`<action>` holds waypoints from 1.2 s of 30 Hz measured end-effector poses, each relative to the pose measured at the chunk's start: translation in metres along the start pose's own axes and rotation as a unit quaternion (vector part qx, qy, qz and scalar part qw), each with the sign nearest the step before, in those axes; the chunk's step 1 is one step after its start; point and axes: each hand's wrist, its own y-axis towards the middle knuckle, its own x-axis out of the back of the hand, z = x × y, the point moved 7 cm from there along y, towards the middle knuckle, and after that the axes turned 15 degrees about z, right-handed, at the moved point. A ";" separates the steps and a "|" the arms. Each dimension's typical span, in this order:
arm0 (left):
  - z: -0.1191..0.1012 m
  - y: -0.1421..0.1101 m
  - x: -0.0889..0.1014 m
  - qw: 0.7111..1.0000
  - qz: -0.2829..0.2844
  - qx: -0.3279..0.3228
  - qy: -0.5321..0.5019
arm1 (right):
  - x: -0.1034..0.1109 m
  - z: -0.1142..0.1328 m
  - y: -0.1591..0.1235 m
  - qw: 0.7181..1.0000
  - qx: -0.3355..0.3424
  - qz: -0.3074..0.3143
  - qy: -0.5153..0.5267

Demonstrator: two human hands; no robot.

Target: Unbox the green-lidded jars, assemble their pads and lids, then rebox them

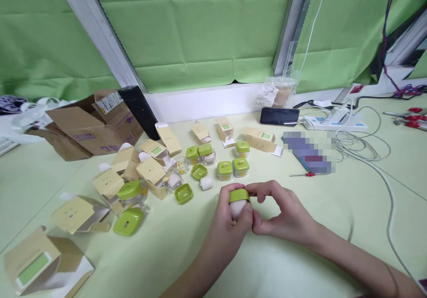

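Green lid [239,195] with a white insert [236,210] beneath it is up in the person's hands, above the front middle of the tabletop [187,249]. The left hand [231,220] holds both parts, its fingers curled around the far side and its thumb pressed on the near face. The right hand [282,209] bends its forefinger and thumb into a loop, their tips at the right edge of the piece; whether they grip it, I cannot tell.

Just beyond the hands, a white cylinder [206,183] lies near two upturned green lids [183,193]. Several lidded glass jars [225,170] stand around them, and two more, larger in view, lean among the open cartons [78,213] on the left. Behind those sit an opened cardboard box [95,131] and a tilted black cylinder [139,111].

On the right, a red-handled screwdriver [310,174] lies beside a blurred-out object [308,152]. Farther back are a dark smartphone [279,116] and a white power strip [335,123] with tangled cables [362,146].
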 end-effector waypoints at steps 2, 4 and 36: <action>0.001 0.000 0.002 1.000 -0.002 -0.006 0.002 | 0.001 -0.003 0.000 1.000 -0.008 0.003 0.022; 0.000 -0.001 0.003 1.000 -0.002 -0.013 -0.001 | 0.002 -0.006 -0.001 0.999 -0.019 0.003 0.047; -0.010 -0.001 -0.004 0.985 0.099 -0.080 -0.118 | 0.001 0.005 -0.002 0.995 0.070 0.077 -0.007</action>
